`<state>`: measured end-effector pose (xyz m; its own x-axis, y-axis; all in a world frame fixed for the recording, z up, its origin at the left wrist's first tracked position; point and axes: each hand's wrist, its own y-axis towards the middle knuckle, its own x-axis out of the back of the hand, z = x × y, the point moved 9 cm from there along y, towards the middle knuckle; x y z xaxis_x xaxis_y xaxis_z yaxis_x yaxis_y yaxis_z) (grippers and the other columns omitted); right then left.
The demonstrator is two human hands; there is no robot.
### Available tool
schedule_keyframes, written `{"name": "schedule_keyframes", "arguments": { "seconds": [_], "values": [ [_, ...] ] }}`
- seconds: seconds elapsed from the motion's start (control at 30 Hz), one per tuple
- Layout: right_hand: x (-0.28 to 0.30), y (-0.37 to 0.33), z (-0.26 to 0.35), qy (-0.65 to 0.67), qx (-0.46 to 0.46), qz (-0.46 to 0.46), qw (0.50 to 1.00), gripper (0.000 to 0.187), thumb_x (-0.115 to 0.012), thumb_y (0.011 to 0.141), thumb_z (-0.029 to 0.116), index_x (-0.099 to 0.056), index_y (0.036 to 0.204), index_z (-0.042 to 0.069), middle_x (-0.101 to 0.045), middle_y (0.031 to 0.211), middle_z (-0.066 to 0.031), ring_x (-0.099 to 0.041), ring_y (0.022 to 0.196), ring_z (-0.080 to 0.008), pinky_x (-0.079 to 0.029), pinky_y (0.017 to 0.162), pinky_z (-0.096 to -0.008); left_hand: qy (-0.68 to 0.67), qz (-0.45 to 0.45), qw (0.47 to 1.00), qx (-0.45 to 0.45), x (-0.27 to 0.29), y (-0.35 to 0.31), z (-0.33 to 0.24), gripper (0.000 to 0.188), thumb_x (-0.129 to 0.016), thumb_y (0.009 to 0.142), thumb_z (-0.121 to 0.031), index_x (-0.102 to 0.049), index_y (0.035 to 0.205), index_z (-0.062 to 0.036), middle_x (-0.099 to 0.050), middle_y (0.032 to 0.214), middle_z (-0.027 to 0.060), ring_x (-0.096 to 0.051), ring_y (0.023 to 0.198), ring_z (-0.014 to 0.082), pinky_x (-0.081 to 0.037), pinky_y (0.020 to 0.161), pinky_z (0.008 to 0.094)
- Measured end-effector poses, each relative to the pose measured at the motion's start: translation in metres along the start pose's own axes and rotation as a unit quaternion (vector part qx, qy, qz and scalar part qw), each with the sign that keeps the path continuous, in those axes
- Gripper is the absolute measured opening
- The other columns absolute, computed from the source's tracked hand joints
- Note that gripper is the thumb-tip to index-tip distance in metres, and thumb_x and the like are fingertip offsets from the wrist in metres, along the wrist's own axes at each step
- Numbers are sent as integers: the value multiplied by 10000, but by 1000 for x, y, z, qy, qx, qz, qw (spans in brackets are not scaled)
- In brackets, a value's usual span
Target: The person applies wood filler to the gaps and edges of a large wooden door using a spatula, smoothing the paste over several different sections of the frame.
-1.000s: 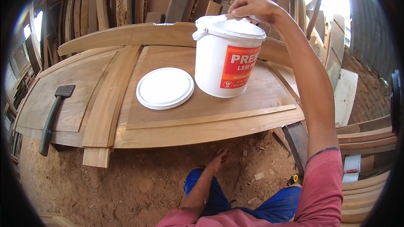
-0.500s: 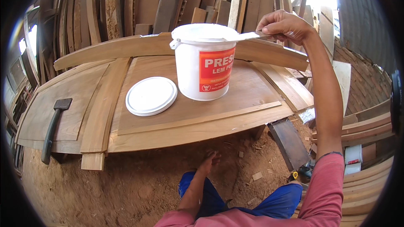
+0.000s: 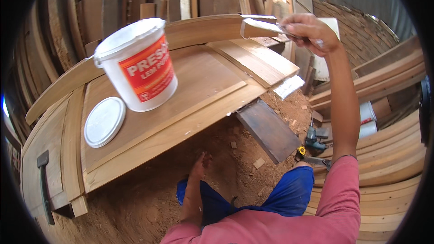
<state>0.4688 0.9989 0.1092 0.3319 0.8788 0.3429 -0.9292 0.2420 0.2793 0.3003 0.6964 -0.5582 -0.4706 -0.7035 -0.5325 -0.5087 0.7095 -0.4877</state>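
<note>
Raised at the upper right, my right hand (image 3: 311, 34) is closed on the handle end of a flat spatula (image 3: 262, 25) coated in white glue. A thin loop of glue hangs from its tip. My left hand (image 3: 202, 164) hangs beside my left knee, loosely open with nothing visible in it. To the left of the spatula a white bucket (image 3: 113, 70) with a red label stands on a wooden panel (image 3: 190, 74). Next to it lies the bucket's round white lid (image 3: 105, 122). The spatula is apart from both, over the right end of a curved board (image 3: 203, 29).
A hammer (image 3: 44, 180) lies on the panel's left end. Upright planks (image 3: 90, 13) lean behind. On the right are stacked boards (image 3: 379, 167), a power drill (image 3: 312, 138) and a yellow tape measure (image 3: 300, 151). A dark board (image 3: 270, 129) juts out by my knees.
My view has turned to the right, so the panel, bucket and lid sit further left. The spatula has come away from the bucket rim to the right, trailing glue. My left hand stays low.
</note>
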Motion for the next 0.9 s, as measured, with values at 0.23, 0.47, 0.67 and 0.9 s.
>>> {"name": "schedule_keyframes", "arguments": {
  "seconds": [0.23,0.47,0.67,0.9],
  "values": [
    [79,-133,-95,-59,-176,-126,974,330,-759,855,272,-712,1042,4,-700,920,-61,-565,661,-36,-419,535,-158,71,21,997,-19,-35,-16,-8,445,-624,970,-428,-571,1292,-125,-708,1072,50,-638,822,158,-516,702,317],
    [28,-131,-114,-238,-137,-47,960,382,-777,799,221,-723,1067,-45,-728,969,-152,-677,943,-233,-530,874,-350,100,24,995,1,-57,-17,-6,371,-588,1003,-368,-567,1286,-129,-704,1093,58,-644,775,139,-530,666,301],
    [20,-121,-103,-333,-76,-38,939,318,-714,842,212,-737,1032,-43,-732,1047,-200,-699,977,-288,-533,887,-378,135,28,990,13,-64,4,11,370,-553,1018,-373,-551,1290,-122,-700,1070,61,-641,762,129,-529,654,290],
    [55,-111,-105,-344,-66,-83,933,266,-687,890,218,-751,1007,-12,-744,926,-169,-705,866,-239,-531,820,-363,157,24,987,10,-64,9,17,387,-563,1009,-399,-550,1279,-122,-689,1072,50,-631,758,123,-517,641,280]
  ]
}}
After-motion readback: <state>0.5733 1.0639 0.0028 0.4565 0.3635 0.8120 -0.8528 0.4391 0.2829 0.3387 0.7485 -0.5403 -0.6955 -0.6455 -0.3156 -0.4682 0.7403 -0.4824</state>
